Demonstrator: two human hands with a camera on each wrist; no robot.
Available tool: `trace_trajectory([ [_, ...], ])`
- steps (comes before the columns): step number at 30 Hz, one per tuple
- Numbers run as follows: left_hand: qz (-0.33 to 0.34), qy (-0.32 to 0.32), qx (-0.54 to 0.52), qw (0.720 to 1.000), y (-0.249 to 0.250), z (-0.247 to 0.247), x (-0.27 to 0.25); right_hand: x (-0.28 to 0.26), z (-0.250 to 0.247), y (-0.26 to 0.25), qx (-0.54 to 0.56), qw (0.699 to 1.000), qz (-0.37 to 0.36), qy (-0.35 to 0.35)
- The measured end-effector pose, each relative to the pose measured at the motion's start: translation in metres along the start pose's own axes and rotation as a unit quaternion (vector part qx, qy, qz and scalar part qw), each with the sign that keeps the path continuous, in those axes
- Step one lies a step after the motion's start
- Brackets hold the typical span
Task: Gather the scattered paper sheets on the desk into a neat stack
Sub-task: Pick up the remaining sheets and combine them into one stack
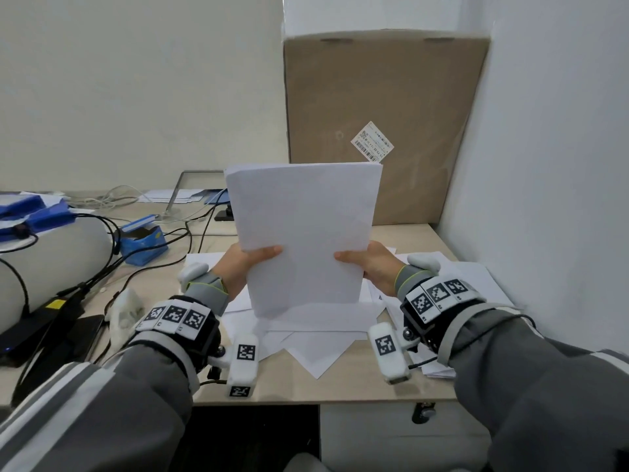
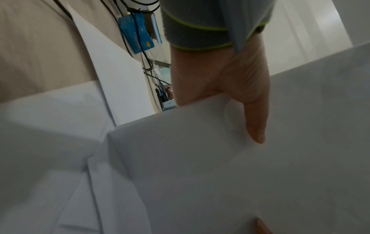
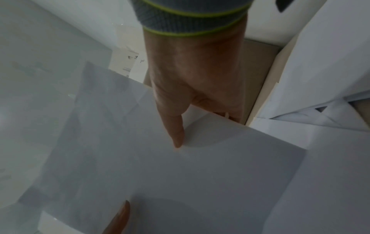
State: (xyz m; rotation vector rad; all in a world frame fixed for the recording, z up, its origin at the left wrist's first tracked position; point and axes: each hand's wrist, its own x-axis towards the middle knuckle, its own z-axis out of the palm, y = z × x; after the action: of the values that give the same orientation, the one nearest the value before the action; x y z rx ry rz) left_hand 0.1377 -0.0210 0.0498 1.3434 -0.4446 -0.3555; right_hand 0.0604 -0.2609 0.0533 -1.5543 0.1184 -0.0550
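Head view: smooth rectangular white paper stack [image 1: 303, 233].

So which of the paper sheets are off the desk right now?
The upright bundle of sheets, pinched by the left hand and right hand at its side edges. The loose sheets beneath and around it lie flat, overlapping at angles.

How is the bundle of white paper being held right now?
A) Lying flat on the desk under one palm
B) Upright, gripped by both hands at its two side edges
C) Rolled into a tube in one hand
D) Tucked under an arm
B: the paper bundle stands upright above the desk, with the left hand and right hand each pinching a side edge, thumbs on the front.
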Motion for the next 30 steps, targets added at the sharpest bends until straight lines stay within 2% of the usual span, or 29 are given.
trace_trajectory([
  [4, -0.046, 0.054, 0.012, 0.997, -0.024, 0.006, -0.003, 0.000, 0.005, 0.022, -0.026, 0.997, 0.049, 0.060],
  [9, -0.034, 0.122, 0.022, 0.992, -0.012, 0.034, 0.007, -0.002, 0.002, 0.019, -0.041, 0.982, 0.014, 0.184],
  [12, -0.037, 0.067, 0.029, 0.997, -0.003, 0.058, 0.015, -0.017, -0.028, 0.000, -0.046, 0.968, -0.020, 0.247],
  [17, -0.126, -0.043, 0.113, 0.985, -0.016, 0.112, 0.014, -0.044, -0.090, -0.011, -0.077, 0.946, -0.032, 0.312],
  [21, -0.148, -0.052, 0.125, 0.980, -0.042, 0.169, 0.014, -0.070, -0.141, -0.007, -0.132, 0.911, 0.013, 0.390],
  [23, -0.170, -0.050, 0.119, 0.977, -0.056, 0.189, 0.013, -0.078, -0.154, -0.003, -0.255, 0.877, 0.059, 0.402],
  [25, -0.208, -0.062, 0.120, 0.969, -0.076, 0.217, 0.014, -0.093, -0.167, 0.004, -0.425, 0.818, 0.107, 0.373],
  [26, -0.227, -0.064, 0.122, 0.964, -0.085, 0.227, 0.012, -0.099, -0.170, 0.010, -0.464, 0.817, 0.114, 0.323],
  [28, -0.250, -0.059, 0.147, 0.955, -0.101, 0.238, 0.010, -0.110, -0.161, 0.020, -0.459, 0.862, 0.121, 0.180],
  [29, -0.260, -0.059, 0.166, 0.950, -0.106, 0.243, 0.007, -0.115, -0.157, 0.028, -0.461, 0.868, 0.147, 0.110],
  [30, -0.265, -0.059, 0.184, 0.945, -0.110, 0.246, 0.005, -0.117, -0.152, 0.035, -0.481, 0.856, 0.180, 0.054],
])
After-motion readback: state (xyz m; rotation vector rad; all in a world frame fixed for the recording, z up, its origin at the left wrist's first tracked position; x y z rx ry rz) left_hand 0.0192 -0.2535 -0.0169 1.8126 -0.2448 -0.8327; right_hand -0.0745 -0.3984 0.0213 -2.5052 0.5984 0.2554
